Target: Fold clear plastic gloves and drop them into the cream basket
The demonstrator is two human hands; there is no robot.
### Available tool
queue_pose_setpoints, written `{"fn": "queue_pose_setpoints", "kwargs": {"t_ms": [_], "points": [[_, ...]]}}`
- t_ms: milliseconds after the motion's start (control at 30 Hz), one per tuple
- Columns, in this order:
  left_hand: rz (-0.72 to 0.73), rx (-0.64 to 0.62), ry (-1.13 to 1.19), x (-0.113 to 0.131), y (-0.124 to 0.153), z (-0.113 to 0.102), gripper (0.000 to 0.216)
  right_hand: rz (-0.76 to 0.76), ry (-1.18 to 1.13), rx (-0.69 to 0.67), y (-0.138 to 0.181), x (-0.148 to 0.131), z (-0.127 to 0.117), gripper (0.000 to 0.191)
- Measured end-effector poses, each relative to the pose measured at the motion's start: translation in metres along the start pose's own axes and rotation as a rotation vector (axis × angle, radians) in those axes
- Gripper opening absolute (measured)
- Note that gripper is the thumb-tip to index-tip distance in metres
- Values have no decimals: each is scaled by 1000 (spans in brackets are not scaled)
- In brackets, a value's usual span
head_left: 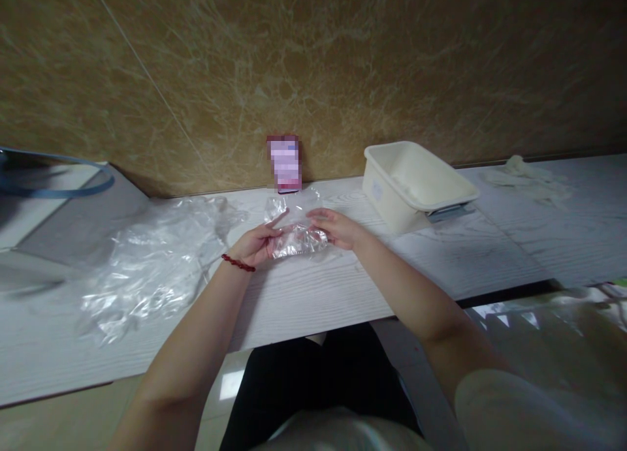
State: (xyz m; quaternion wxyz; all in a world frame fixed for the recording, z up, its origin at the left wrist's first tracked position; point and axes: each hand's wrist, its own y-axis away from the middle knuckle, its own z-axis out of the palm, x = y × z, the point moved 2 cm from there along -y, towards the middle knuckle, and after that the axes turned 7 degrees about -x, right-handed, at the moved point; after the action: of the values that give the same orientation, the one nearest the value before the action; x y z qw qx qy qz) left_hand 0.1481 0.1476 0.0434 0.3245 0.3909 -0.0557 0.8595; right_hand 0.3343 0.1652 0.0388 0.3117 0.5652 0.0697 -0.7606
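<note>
Between my two hands is a clear plastic bag (300, 241), crinkled and shiny, held just above the white wood-grain table (313, 301). My left hand (257, 242), with a dark red beaded bracelet at the wrist, grips the bag's left side. On the other side, my right hand (337, 228) has its fingers on the bag's right edge. Whether anything lies inside the bag cannot be made out. To the left of my left hand spreads a heap of clear plastic bags (157, 262).
A phone (285, 165) with a blurred screen leans against the brown marbled wall (313, 66). A cream plastic bin (386, 193) stands to the right, with white gloves or cloth (524, 177) beyond it. A box with a blue strap (73, 191) sits at far left.
</note>
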Motion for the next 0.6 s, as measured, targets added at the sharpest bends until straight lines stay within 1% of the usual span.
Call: {"fn": "queue_pose_setpoints", "kwargs": {"t_ms": [67, 200, 300, 367, 433, 500, 600], "points": [[26, 22, -17, 0, 0, -1, 57, -4, -10, 7, 0, -1, -1, 12], [12, 69, -39, 0, -2, -3, 44, -31, -39, 40, 0, -2, -2, 6], [61, 100, -27, 1, -3, -6, 45, -53, -38, 39, 0, -3, -3, 7], [41, 90, -1, 1, -2, -7, 45, -93, -28, 36, -1, -3, -5, 8], [-15, 49, 43, 0, -1, -6, 42, -136, -10, 43, -3, -3, -6, 11], [-34, 17, 95, 0, 1, -4, 42, -168, 18, 57, -5, -3, -8, 16], [-52, 58, 114, -1, -1, -5, 46, -190, 53, 82, -7, -2, -8, 18]]}}
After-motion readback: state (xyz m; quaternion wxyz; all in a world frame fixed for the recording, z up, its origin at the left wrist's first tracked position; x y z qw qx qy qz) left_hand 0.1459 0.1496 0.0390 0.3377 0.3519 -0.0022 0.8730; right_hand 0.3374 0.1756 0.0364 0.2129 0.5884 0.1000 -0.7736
